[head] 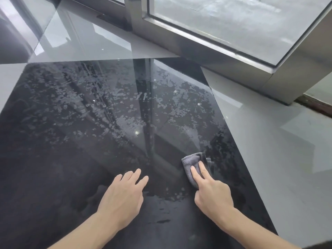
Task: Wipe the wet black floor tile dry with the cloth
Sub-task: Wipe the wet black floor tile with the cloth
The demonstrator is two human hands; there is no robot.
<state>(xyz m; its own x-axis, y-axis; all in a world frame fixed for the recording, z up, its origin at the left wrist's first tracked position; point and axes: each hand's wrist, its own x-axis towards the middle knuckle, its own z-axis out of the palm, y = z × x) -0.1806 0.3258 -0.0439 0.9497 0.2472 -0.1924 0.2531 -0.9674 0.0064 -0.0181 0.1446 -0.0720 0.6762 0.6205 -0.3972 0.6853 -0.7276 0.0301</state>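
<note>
A large glossy black floor tile (pixel 111 133) fills most of the view, and water droplets and streaks cover its middle and far part. A small folded grey cloth (pixel 193 161) lies on the tile near its right edge. My right hand (pixel 210 189) presses on the cloth, two straight fingers flat on top. The near part of the cloth is hidden under that hand. My left hand (pixel 124 194) rests flat on the tile to the left of the cloth, fingers straight and together, holding nothing.
Light grey tiles (pixel 280 159) border the black tile on the right and at the back. A metal-framed glass door or window (pixel 215 44) stands at the back right, and its frame post (pixel 287 81) reaches the floor close to the tile's far right corner.
</note>
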